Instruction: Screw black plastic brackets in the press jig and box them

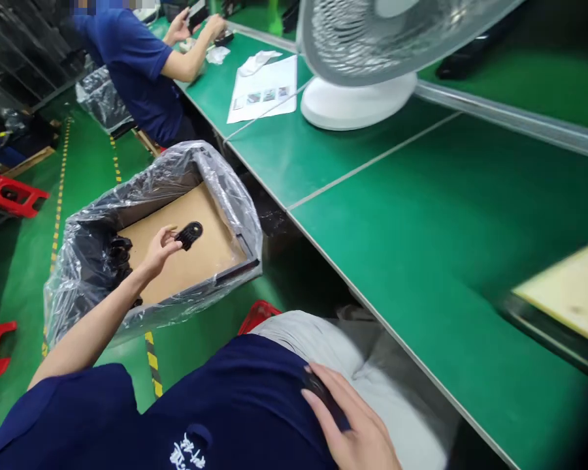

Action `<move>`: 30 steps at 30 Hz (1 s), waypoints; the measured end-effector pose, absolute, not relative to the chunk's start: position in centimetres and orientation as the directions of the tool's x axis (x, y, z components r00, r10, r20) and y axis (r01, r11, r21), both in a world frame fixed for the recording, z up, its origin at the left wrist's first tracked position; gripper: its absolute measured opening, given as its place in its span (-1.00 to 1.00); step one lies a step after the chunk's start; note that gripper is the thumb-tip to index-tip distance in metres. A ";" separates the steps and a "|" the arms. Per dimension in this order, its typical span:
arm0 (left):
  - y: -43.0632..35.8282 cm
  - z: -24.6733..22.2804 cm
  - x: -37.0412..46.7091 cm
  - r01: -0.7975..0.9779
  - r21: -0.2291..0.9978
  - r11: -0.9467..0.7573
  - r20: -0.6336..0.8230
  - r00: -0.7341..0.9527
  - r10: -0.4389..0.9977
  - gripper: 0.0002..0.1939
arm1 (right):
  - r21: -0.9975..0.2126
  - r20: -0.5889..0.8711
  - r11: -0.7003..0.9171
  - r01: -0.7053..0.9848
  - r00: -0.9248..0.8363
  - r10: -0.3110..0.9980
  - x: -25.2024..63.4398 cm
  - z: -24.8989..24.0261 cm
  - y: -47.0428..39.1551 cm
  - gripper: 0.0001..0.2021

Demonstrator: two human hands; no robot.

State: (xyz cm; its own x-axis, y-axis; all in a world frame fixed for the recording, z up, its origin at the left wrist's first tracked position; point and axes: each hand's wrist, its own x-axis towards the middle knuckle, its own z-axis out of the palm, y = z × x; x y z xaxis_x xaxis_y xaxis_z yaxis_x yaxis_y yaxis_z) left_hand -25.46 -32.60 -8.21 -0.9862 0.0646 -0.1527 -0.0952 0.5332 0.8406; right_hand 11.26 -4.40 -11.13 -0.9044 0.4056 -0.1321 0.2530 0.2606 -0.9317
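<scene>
Over the plastic-lined box (245,196) on my left, my left hand (163,249) pinches a black plastic part (190,235) with a rounded end and a small light spot. Beneath it lies a brown cardboard sheet (210,261) inside the box. Several similar black parts (121,254) are heaped along the box's left side, partly behind my forearm. Close to my lap, my right hand (355,418) is closed around a dark object (325,393). Most of that object is hidden by the fingers, so its kind cannot be made out.
A green worktable (402,248) runs along my right, bearing a white fan (357,104), a printed sheet (269,91) and a pale yellow block (573,294) at the right edge. A co-worker (132,72) in blue handles things at the far end. Red stools (14,196) stand on the floor.
</scene>
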 end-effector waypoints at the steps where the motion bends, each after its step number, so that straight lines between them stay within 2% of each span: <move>1: -30.3 -7.5 -23.5 -0.045 0.869 0.493 -0.148 -0.974 0.171 -0.41 | -0.957 -0.077 0.221 0.189 -0.898 0.433 10.5 -10.2 -4.8 -0.71; 2: -28.1 -6.7 -21.4 -0.005 0.893 0.449 -0.144 -0.951 0.275 -0.36 | -0.980 -0.062 0.142 0.139 -0.894 0.443 9.9 -9.2 -5.1 -0.72; 4: -24.1 -5.1 -16.7 0.048 0.939 0.341 -0.129 -0.869 0.478 -0.32 | -0.991 -0.042 -0.131 -0.023 -0.879 0.474 9.4 -7.5 -5.6 -0.73; 6: -20.9 -3.7 -12.3 0.056 0.982 0.183 -0.087 -0.721 0.687 -0.36 | -0.892 -0.011 -0.388 -0.232 -0.847 0.531 9.6 -6.6 -5.7 -0.73; 8: -18.7 -2.7 -8.6 0.047 0.990 0.129 -0.077 -0.590 0.804 -0.40 | -0.762 0.019 -0.513 -0.395 -0.805 0.593 10.3 -6.4 -5.5 -0.75; 11: -16.6 -2.1 -5.1 0.065 0.983 0.173 -0.125 -0.457 0.881 -0.38 | -0.650 0.014 -0.577 -0.494 -0.768 0.640 11.5 -7.0 -5.1 -0.78; 14: -15.7 -2.2 -3.5 0.094 0.972 0.215 -0.160 -0.404 0.901 -0.34 | -0.602 -0.015 -0.604 -0.522 -0.749 0.663 12.5 -7.7 -4.7 -0.79; 17: -15.3 -2.3 -2.7 0.141 0.958 0.250 -0.168 -0.430 0.887 -0.33 | -0.589 -0.033 -0.608 -0.532 -0.736 0.676 13.1 -8.3 -4.3 -0.79; 22: -14.7 -2.3 -1.8 0.229 0.932 0.280 -0.158 -0.438 0.885 -0.33 | -0.619 0.026 -0.583 -0.526 -0.755 0.655 13.4 -9.0 -3.8 -0.79; 25: -14.3 -2.4 -1.5 0.313 0.921 0.231 -0.078 -0.433 0.898 -0.32 | -0.759 0.047 -0.422 -0.496 -0.688 0.724 13.3 -9.1 -3.8 -0.75; 28: -14.0 -2.5 -1.6 0.386 0.905 0.179 0.006 -0.433 0.901 -0.28 | -0.929 0.028 -0.167 -0.329 -0.514 0.857 12.9 -9.2 -3.9 -0.57; 30: -13.8 -2.6 -1.7 0.410 0.900 0.147 0.035 -0.404 0.914 -0.27 | -0.962 -0.015 -0.149 -0.227 -0.503 0.864 12.5 -9.3 -4.1 -0.52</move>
State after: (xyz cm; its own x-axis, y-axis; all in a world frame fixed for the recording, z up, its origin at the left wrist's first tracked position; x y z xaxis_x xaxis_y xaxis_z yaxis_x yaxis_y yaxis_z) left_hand -1.70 -13.80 -2.60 -0.4045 0.9139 0.0353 0.4105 0.1469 0.9000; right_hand 12.52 -4.06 -9.33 -0.5028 0.8643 -0.0152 -0.2271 -0.1490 -0.9624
